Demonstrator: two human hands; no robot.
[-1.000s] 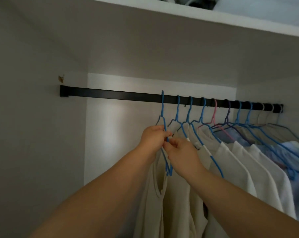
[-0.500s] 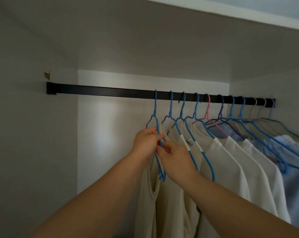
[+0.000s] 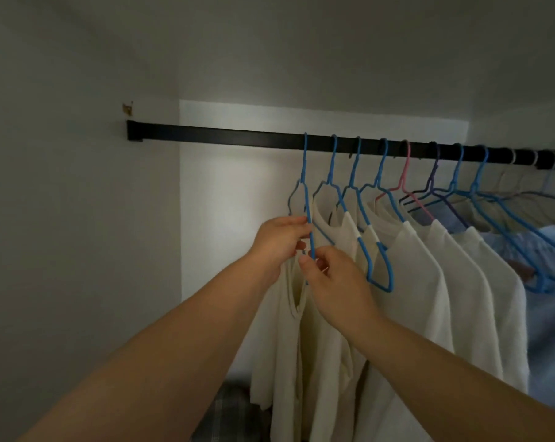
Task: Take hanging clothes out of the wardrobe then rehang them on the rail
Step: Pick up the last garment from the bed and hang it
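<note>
On the black rail (image 3: 225, 140), the leftmost blue hanger (image 3: 305, 173) hung; the left hand (image 3: 277, 242) and right hand (image 3: 336, 279) pinched its wire arm, cream top (image 3: 288, 330) below both.

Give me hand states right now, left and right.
Left hand: pinching the leftmost blue hanger at its shoulder.
Right hand: fingers curled, pinching the same hanger lower down.

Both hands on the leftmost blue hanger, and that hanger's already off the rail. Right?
Not quite. The head view shows both the left hand and right hand on the leftmost blue hanger, but its hook is still over the black rail.
</note>
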